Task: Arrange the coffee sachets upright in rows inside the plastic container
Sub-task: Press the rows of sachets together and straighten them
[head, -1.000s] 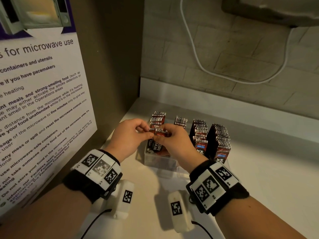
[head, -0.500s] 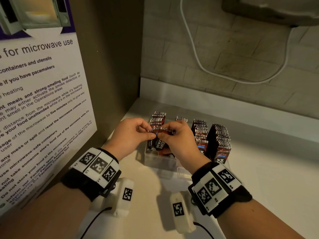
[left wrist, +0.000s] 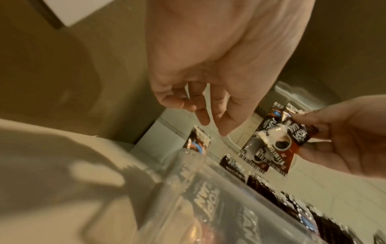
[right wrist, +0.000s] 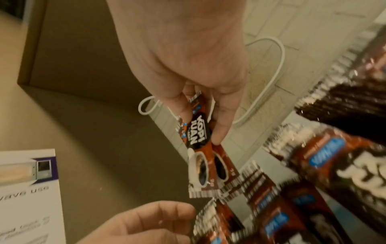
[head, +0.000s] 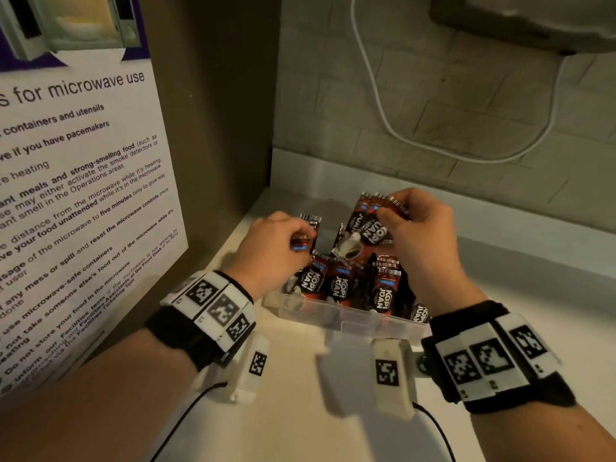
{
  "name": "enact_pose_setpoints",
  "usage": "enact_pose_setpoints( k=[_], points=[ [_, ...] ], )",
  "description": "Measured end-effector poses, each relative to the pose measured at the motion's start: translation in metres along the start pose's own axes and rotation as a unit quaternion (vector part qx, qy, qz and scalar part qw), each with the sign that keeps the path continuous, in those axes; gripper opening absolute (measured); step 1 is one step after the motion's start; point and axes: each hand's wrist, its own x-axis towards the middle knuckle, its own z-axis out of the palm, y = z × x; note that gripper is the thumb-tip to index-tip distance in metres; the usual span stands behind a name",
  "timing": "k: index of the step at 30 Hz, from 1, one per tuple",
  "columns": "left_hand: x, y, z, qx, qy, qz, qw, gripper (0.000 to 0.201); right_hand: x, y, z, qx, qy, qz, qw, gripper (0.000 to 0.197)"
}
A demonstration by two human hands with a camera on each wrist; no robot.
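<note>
Head view: white cable [head: 376, 105] loops behind sachet-filled container [head: 353, 320].

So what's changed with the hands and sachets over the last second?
The right hand has lifted a few sachets up out of the container. The hands, which met over one sachet, have parted; the left hand stays low at the left row. Container unmoved.

Upright sachets [head: 383, 288] crowd the container [head: 350, 320]; a gap stays open behind its left rows.
</note>
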Motion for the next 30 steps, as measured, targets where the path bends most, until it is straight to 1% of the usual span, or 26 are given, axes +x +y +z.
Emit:
enact_pose_setpoints(
  k=[2, 4, 6, 8, 11, 12, 13, 18, 22, 26, 30],
  points=[
    [0.006, 0.010, 0.004, 0.075, -0.060, 0.029, 0.995, 0.043, 0.002, 0.004, -0.004, -0.069, 0.000, -0.017, 0.997, 0.028],
    [0.012, 0.018, 0.010, 0.147, -0.117, 0.055, 0.981, 0.050, 0.000, 0.009, -0.003, -0.118, -0.010, -0.013, 0.993, 0.024],
    [0.016, 0.023, 0.016, 0.201, -0.151, 0.067, 0.966, 0.048, -0.004, 0.016, 0.000, -0.142, -0.013, -0.009, 0.990, 0.020],
    [0.019, 0.027, 0.021, 0.232, -0.144, 0.070, 0.959, 0.045, -0.006, 0.019, 0.000, -0.160, -0.011, -0.012, 0.987, 0.016],
    [0.021, 0.028, 0.024, 0.244, -0.074, 0.051, 0.966, 0.050, -0.007, 0.019, -0.004, -0.166, 0.008, -0.010, 0.986, 0.017],
    [0.022, 0.027, 0.024, 0.244, -0.065, 0.042, 0.967, 0.051, -0.007, 0.018, -0.006, -0.167, 0.015, -0.009, 0.986, 0.017],
    [0.023, 0.026, 0.024, 0.247, -0.070, 0.038, 0.966, 0.050, -0.007, 0.018, -0.008, -0.168, 0.019, -0.009, 0.986, 0.017],
    [0.026, 0.021, 0.025, 0.277, -0.153, 0.037, 0.948, 0.034, -0.006, 0.020, -0.009, -0.152, 0.018, 0.002, 0.988, 0.013],
    [0.028, 0.018, 0.030, 0.274, -0.195, 0.023, 0.942, 0.028, -0.009, 0.024, -0.005, -0.155, -0.005, 0.011, 0.988, 0.015],
    [0.025, 0.020, 0.025, 0.272, -0.190, 0.025, 0.943, 0.023, -0.011, 0.026, -0.004, -0.159, -0.018, 0.026, 0.987, 0.021],
    [0.018, 0.023, 0.011, 0.285, -0.135, 0.044, 0.948, 0.018, -0.010, 0.027, -0.003, -0.154, -0.025, 0.031, 0.987, 0.019]
  ],
)
